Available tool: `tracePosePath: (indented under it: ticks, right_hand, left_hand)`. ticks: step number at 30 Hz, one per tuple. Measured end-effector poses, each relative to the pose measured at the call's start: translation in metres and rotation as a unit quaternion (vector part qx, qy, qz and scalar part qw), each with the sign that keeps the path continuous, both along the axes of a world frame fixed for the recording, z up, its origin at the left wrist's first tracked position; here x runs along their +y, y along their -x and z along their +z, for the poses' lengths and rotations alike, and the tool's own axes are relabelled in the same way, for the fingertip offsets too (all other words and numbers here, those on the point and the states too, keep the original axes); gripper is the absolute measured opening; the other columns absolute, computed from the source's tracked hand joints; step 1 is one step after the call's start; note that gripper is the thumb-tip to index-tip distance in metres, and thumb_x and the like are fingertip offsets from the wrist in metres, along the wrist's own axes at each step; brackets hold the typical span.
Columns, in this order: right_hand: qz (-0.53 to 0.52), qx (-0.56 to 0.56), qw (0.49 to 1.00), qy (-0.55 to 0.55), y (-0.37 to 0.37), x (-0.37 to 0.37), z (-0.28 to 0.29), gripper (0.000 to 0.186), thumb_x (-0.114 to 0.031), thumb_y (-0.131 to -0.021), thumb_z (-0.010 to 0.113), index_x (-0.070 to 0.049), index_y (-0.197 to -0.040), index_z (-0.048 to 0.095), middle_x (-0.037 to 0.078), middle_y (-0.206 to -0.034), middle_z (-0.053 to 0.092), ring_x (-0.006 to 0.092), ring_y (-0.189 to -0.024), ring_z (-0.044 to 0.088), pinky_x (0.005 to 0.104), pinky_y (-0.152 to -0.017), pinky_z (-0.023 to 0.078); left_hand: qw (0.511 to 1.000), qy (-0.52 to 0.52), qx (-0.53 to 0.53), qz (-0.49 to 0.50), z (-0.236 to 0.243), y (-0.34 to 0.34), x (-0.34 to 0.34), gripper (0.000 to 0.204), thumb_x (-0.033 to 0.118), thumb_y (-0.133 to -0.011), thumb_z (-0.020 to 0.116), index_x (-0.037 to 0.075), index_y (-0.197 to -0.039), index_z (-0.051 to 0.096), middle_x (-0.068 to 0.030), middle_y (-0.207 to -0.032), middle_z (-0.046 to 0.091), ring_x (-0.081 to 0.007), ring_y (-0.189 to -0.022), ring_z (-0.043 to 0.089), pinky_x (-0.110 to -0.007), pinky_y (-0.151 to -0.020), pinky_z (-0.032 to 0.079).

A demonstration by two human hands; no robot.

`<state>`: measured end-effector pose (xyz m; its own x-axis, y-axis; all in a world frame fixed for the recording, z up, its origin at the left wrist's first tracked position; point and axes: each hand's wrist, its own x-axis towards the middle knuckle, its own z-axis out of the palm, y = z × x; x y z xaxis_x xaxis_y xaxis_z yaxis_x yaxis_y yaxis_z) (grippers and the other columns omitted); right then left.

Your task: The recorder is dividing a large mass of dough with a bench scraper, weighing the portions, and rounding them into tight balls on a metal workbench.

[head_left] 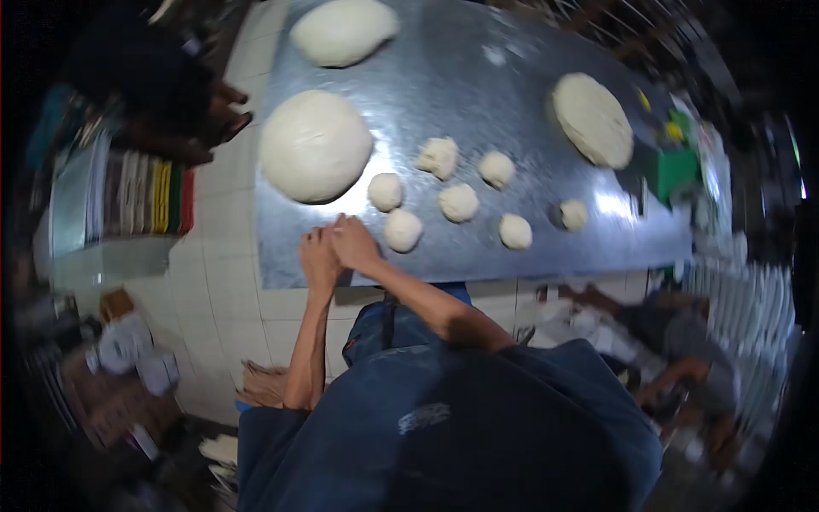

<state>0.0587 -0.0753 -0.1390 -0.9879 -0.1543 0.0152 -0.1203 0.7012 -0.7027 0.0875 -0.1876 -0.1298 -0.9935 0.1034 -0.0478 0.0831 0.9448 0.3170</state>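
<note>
My left hand (319, 254) and my right hand (353, 242) are pressed together at the near left edge of the metal table (478, 94). Their fingers are curled in, and whatever lies under or between them is hidden. Just beyond sits a large round mound of dough (316, 147). Close to the right of my hands are two small dough balls, a nearer one (403, 231) and a farther one (385, 192). A rough, torn lump of dough (438, 159) and several more small balls, among them a smooth one (515, 231), are spread across the middle.
At the far left lies another big dough mass (344, 32); a flattened dough slab (593, 121) is at the right, near a green box (674, 173). Another person's hand (226, 111) shows beyond the left edge. A rack of coloured trays (145, 192) stands at left; someone else (691, 358) is at lower right.
</note>
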Motion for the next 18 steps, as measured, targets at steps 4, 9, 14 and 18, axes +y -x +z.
tracePosePath:
  ticks: [4, 9, 14, 18]
  right_hand:
    - [-0.079, -0.070, 0.991, 0.082, 0.008, -0.016, 0.003, 0.030, -0.029, -0.088, 0.052, 0.001, -0.088, 0.060, 0.021, -0.084, 0.062, 0.0387, -0.079, 0.063, 0.0479, -0.069, 0.052]
    - [0.092, 0.063, 0.992, 0.065, -0.004, 0.020, 0.088, 0.019, -0.022, -0.087, 0.055, -0.003, -0.085, 0.058, 0.017, -0.087, 0.063, 0.0369, -0.081, 0.063, 0.0449, -0.070, 0.052]
    - [0.047, -0.039, 0.914, 0.401, -0.042, 0.122, 0.179, 0.013, -0.016, -0.088, 0.059, -0.004, -0.092, 0.060, 0.014, -0.089, 0.065, 0.0324, -0.085, 0.064, 0.0397, -0.083, 0.049]
    - [-0.223, -0.076, 0.961, 0.146, 0.000, 0.288, 0.145, 0.025, -0.019, -0.091, 0.061, -0.005, -0.109, 0.051, 0.016, -0.082, 0.060, 0.0286, -0.078, 0.060, 0.0404, -0.068, 0.047]
  left_hand:
    - [0.997, 0.025, 0.076, -0.014, -0.010, 0.001, 0.000, 0.043, 0.027, -0.072, 0.067, 0.010, -0.110, 0.057, -0.0097, -0.103, 0.056, -0.0301, -0.099, 0.051, -0.046, -0.081, 0.040]
    - [0.981, 0.141, -0.062, -0.115, -0.018, 0.028, -0.008, 0.043, 0.032, -0.083, 0.058, 0.004, -0.115, 0.055, -0.0149, -0.107, 0.056, -0.0340, -0.092, 0.054, -0.044, -0.075, 0.042]
    - [0.982, 0.027, -0.142, 0.119, 0.000, 0.042, 0.001, 0.059, 0.047, -0.081, 0.065, 0.003, -0.118, 0.053, -0.0205, -0.106, 0.055, -0.0384, -0.099, 0.056, -0.047, -0.078, 0.047]
    - [0.977, 0.019, 0.061, 0.205, 0.053, 0.033, 0.042, 0.075, 0.051, -0.077, 0.071, -0.001, -0.126, 0.047, -0.0270, -0.122, 0.045, -0.0413, -0.107, 0.053, -0.045, -0.088, 0.045]
